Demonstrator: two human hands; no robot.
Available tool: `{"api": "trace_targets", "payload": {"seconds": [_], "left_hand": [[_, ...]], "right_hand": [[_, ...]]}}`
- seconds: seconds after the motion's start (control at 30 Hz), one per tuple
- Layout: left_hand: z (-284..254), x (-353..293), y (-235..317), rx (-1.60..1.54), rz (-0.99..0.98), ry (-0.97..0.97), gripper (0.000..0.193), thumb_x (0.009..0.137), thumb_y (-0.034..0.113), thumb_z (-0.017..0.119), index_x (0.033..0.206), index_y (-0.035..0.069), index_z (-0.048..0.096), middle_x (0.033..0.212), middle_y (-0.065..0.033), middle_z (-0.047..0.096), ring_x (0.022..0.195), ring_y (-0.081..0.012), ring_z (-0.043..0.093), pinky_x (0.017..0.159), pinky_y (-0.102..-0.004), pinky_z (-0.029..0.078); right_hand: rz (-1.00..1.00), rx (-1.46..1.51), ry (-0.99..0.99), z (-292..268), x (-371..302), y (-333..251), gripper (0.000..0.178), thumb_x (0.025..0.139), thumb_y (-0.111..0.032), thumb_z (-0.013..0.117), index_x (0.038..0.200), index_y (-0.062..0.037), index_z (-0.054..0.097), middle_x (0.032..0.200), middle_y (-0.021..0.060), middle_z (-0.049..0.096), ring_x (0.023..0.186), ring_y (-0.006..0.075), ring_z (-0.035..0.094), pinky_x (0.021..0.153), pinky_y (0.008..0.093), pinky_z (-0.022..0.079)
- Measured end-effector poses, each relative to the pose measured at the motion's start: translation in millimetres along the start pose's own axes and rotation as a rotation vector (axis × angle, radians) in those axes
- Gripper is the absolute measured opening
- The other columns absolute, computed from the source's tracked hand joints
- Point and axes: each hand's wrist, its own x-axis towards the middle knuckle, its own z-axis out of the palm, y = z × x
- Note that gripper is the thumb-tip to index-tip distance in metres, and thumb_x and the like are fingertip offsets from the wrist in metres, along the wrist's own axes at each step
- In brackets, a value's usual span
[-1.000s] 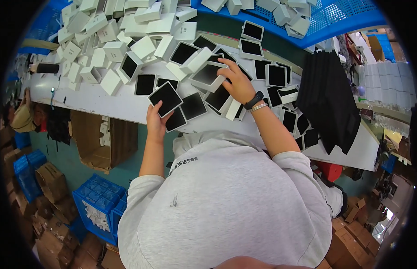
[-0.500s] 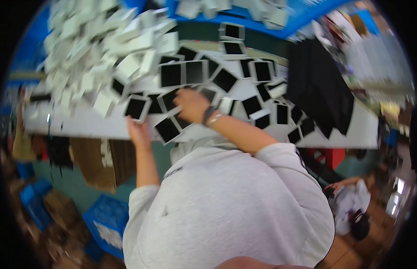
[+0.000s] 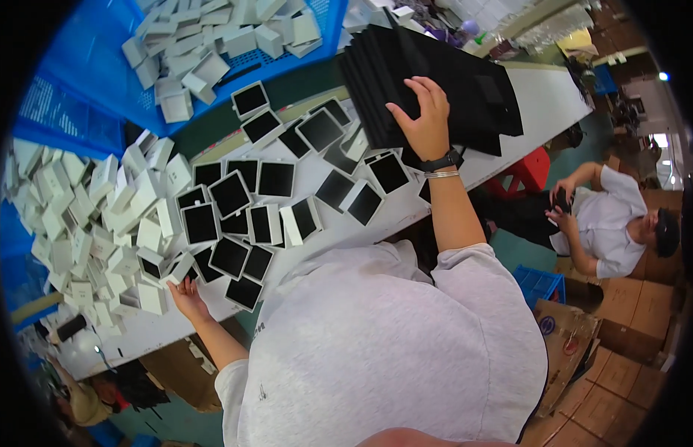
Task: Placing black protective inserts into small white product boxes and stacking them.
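My left hand [image 3: 186, 299] grips a small white box [image 3: 177, 269], tilted so its pale side shows, at the edge of a heap of white boxes [image 3: 100, 231]. My right hand [image 3: 426, 123], fingers spread, rests on a stack of large black sheets [image 3: 466, 93] at the far right of the table. Between my hands lie several shallow white trays with black inserts [image 3: 229, 194], some overlapping. One such tray [image 3: 229, 257] lies close to my left hand. Another tray [image 3: 388, 172] sits below the black stack.
A blue crate [image 3: 246, 72] at the back holds many white boxes. The white table [image 3: 328, 257] runs diagonally. To the right, a red stool [image 3: 527, 173] stands beyond the table edge, near a seated person [image 3: 611, 220] and stacked cartons [image 3: 622, 328].
The view has turned. My right hand has left the trays and moved right onto the black sheets. The box in my left hand has tipped, its black face no longer showing.
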Motion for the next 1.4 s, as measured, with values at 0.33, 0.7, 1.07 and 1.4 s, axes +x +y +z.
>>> {"api": "trace_targets", "payload": {"seconds": [0.33, 0.7, 1.07, 1.4], "left_hand": [[-5, 9, -14, 0.163, 0.039, 0.118, 0.037, 0.091, 0.021, 0.055, 0.123, 0.004, 0.050, 0.118, -0.0102, 0.056, 0.111, -0.0226, 0.052, 0.089, -0.0334, 0.040], [126, -83, -17, 0.447, 0.600, 0.084, 0.016, 0.089, 0.011, 0.058, 0.102, 0.002, 0.056, 0.095, -0.0084, 0.062, 0.085, -0.0158, 0.060, 0.073, -0.0262, 0.048], [389, 31, 17, 0.859, 0.609, -0.282, 0.049, 0.080, 0.026, 0.069, 0.116, -0.001, 0.054, 0.106, -0.0120, 0.062, 0.093, -0.0207, 0.060, 0.080, -0.0304, 0.048], [471, 158, -9, 1.021, 0.433, 0.160, 0.061, 0.077, 0.044, 0.064, 0.111, -0.006, 0.055, 0.106, -0.0247, 0.062, 0.097, -0.0360, 0.063, 0.082, -0.0427, 0.049]], "right_hand": [[-0.027, -0.199, -0.341, 2, -24, 35, 0.083, 0.061, -0.043, 0.081, 0.130, -0.0120, 0.047, 0.138, 0.0169, 0.035, 0.129, 0.0331, 0.032, 0.101, 0.0448, 0.033], [-0.054, 0.041, -0.281, 20, -3, 59, 0.055, 0.071, -0.030, 0.075, 0.117, -0.0070, 0.055, 0.113, 0.0141, 0.058, 0.104, 0.0320, 0.055, 0.090, 0.0422, 0.043], [0.240, 0.226, -0.290, 18, -2, 67, 0.037, 0.077, -0.017, 0.067, 0.110, -0.0058, 0.058, 0.107, 0.0116, 0.061, 0.101, 0.0330, 0.056, 0.089, 0.0396, 0.042], [0.238, 0.014, -0.406, 9, 3, 30, 0.037, 0.080, -0.020, 0.065, 0.112, -0.0039, 0.055, 0.106, 0.0147, 0.059, 0.100, 0.0351, 0.054, 0.090, 0.0424, 0.040]]}}
